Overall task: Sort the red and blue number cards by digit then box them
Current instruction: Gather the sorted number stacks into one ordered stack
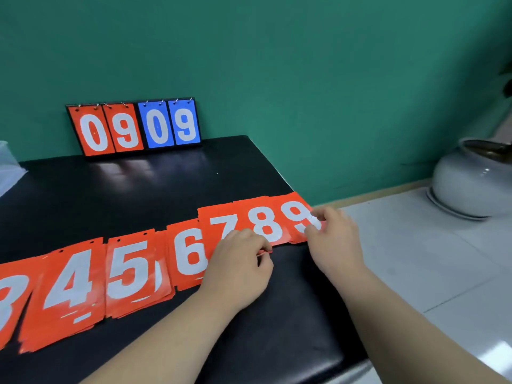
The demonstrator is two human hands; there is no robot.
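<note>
Red number cards lie in a row of small piles across the black table (pixel 155 189): a cut-off 3 (pixel 8 303), then 4 (pixel 66 289), 5 (pixel 130 273), 6 (pixel 188 256), 7 (pixel 219 220), 8 (pixel 267 221) and 9 (pixel 295 214). My left hand (pixel 238 264) pinches the lower edge of the 7 pile, fingers curled. My right hand (pixel 332 236) pinches the right edge of the 9 pile at the table's corner. A black scoreboard stand (pixel 134 126) at the back shows red 0 9 and blue 0 9.
A green wall runs behind the table. A grey ceramic pot (pixel 471 178) on a saucer stands on the pale tiled floor at the right. Something translucent white (pixel 8 164) sits at the table's far left edge.
</note>
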